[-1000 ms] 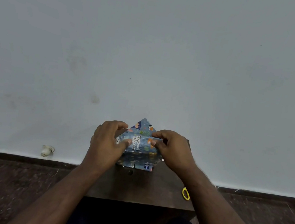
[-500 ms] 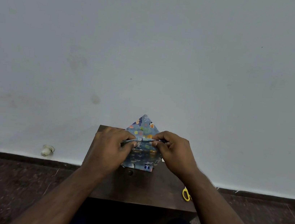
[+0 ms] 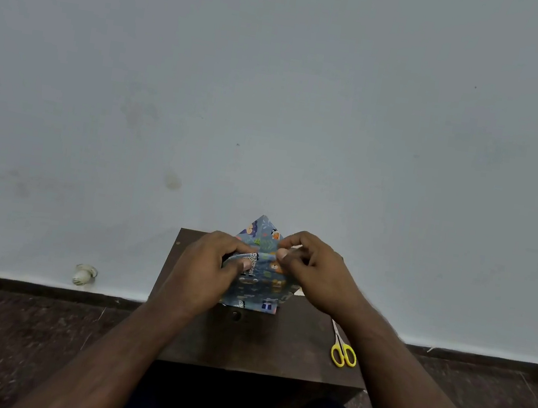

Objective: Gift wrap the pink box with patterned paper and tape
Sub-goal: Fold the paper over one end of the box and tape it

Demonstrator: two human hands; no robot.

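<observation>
You have folded the near flap of the paper (image 3: pixel 258 283) down since a second ago: then it stood open showing the animal print, now it is creased into a narrow band across the box, which stays hidden under the wrap at the far middle of the desk (image 3: pixel 241 345). Your left hand (image 3: pixel 208 266) and right hand (image 3: pixel 315 272) each pinch that band at its ends. The pointed far flap is up, so this end is not closed; scissors (image 3: pixel 343 351) lie near your right forearm, no tape visible
</observation>
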